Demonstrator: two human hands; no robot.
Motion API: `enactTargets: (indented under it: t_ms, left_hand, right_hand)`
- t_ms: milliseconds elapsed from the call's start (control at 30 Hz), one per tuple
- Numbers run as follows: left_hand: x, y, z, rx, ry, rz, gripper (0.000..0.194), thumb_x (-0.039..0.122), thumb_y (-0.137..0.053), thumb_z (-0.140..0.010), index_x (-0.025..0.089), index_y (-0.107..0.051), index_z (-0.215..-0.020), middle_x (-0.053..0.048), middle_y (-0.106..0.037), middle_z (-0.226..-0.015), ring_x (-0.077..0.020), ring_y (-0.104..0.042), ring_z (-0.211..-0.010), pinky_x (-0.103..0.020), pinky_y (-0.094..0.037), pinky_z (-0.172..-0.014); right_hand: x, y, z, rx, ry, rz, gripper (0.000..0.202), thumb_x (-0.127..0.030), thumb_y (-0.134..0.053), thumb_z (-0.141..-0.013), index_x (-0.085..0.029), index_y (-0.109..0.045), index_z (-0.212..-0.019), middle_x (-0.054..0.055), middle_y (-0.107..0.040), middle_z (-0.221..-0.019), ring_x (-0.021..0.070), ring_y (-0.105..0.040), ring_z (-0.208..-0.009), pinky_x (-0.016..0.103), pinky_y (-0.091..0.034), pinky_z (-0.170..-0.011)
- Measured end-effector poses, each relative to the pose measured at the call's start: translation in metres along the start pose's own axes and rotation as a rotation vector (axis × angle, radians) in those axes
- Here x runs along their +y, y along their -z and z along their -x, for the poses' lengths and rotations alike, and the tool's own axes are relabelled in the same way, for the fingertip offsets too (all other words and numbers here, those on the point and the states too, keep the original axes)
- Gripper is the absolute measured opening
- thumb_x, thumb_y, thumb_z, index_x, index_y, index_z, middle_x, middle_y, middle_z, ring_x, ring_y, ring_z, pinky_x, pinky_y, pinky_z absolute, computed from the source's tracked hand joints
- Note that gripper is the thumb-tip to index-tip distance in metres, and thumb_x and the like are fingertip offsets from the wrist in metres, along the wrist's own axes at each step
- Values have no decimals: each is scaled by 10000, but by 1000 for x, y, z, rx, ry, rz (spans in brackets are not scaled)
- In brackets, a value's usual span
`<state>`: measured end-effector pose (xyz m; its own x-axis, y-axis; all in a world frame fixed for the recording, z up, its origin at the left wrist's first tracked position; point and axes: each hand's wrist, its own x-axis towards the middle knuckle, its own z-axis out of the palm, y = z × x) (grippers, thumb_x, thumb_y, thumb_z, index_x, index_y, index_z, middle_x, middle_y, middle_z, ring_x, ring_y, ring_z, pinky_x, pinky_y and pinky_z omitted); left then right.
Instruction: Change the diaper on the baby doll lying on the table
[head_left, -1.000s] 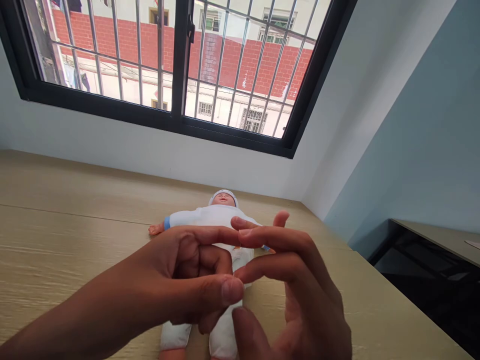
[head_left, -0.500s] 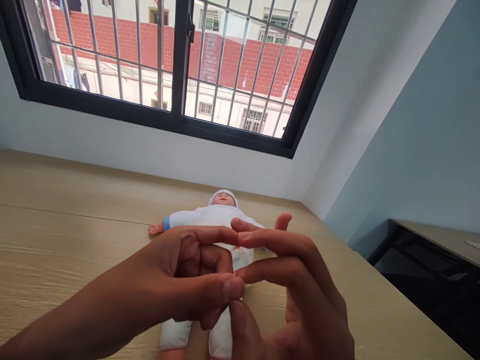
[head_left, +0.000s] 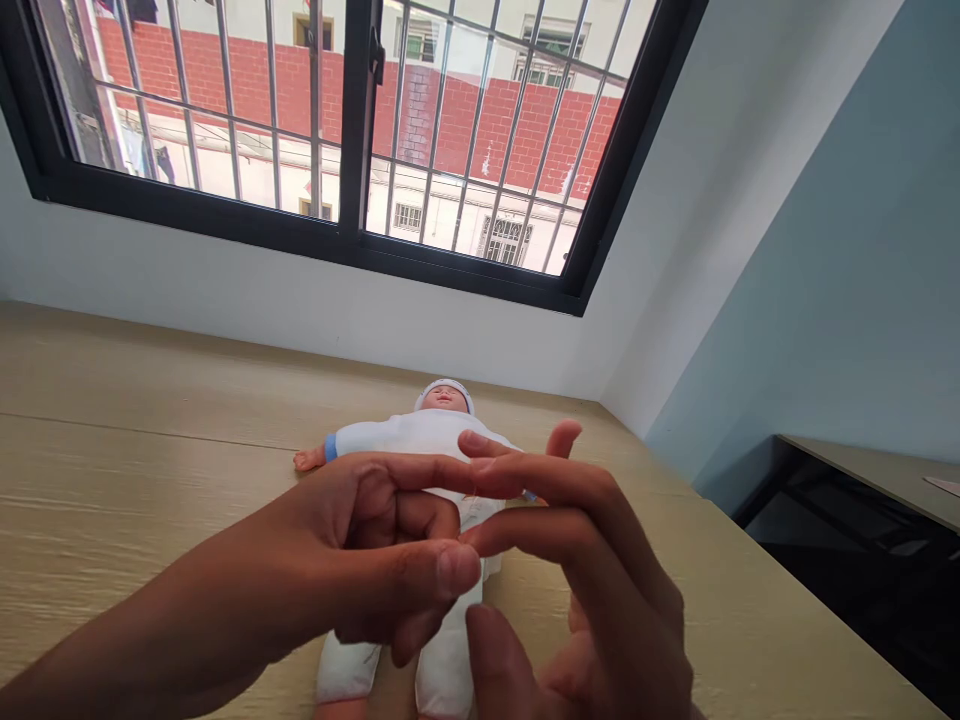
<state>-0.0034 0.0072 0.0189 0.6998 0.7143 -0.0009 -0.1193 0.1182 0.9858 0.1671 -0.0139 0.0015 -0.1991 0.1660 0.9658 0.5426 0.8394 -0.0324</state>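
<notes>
Pretty much everything's being lit by daylight from the window (head_left: 350,130) at 11 o'clock, and the pale facade (head_left: 442,212) outside is kinda being washed out. The left hand (head_left: 330,560) at 7 and right hand (head_left: 615,590) at 5 are being backlit, so shaded. A soft shadow's being cast on the white wall (head_left: 675,230) at 2 o'clock; detail's being swallowed in the black unit (head_left: 825,530) at 4. Edges are being stretched, wide-angle style.
</notes>
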Motion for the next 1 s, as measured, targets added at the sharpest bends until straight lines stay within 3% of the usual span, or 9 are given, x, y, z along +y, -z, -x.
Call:
enactTargets:
  t_ms: [67, 367, 633, 733, 833, 933, 1000]
  left_hand:
    - [1, -1, 0, -2, -5, 13, 236, 374, -727, -860, 158, -668, -786, 64, -486, -585, -34, -407, -540, -125, -362, -524]
    - [2, -5, -1, 48, 15, -4, 242, 374, -769, -818, 159, -661, -832, 64, -515, -593, -37, -396, -537, -126, -349, -510]
    - [1, -4, 2, 11, 20, 7, 227, 363, -748, -839, 162, -643, -840, 62, -505, -593, -42, -383, -534, -122, -357, -513]
    - [0, -3, 2, -20, 13, 15, 209, 343, -735, -853, 163, -634, -820, 62, -498, -590, -41, -376, -531, -126, -346, -513]
    - [-1, -2, 1, -17, 26, 20, 200, 353, -728, -859, 186, -657, -943, 60, -512, -599, -48, -386, -540, -133, -350, -526]
    - [-1, -1, 1, 2, 33, 9, 420, 388, -736, -850, 226, -606, -1215, 63, -520, -596, -58, -381, -539, -137, -340, -518]
    - [-1, -1, 2, 13, 30, 5, 531, 403, -735, -850, 222, -559, -1317, 65, -506, -579, -60, -366, -531, -140, -329, -508]
  right_hand:
    - [-1, 0, -3, 31, -41, -88, 188, -52, -498, -706, -195, -614, -748, 1, -707, -992, 112, -697, -1036, 251, -346, -1195]
    - [-1, -5, -11, 87, -23, -24, 138, -31, -567, -728, -150, -632, -703, 12, -711, -856, 114, -737, -933, 214, -419, -1135]
    - [-5, -10, 4, 153, -82, -63, 169, -35, -555, -757, -177, -639, -791, 12, -697, -960, 167, -723, -971, 354, -503, -1089]
    - [-4, -9, 5, 120, -104, -4, 166, -60, -588, -773, -215, -634, -810, -22, -703, -976, 166, -728, -968, 369, -506, -1091]
    - [-2, -9, 5, 88, -80, 40, 161, -87, -617, -776, -239, -638, -821, -45, -709, -989, 154, -730, -970, 329, -498, -1104]
    - [0, -9, 4, 158, -39, 18, 139, -78, -623, -778, -208, -649, -819, -27, -720, -950, 154, -740, -917, 323, -473, -1128]
    - [0, -9, 2, 137, -24, 11, 138, -62, -627, -770, -191, -647, -816, -18, -725, -952, 150, -741, -917, 329, -448, -1151]
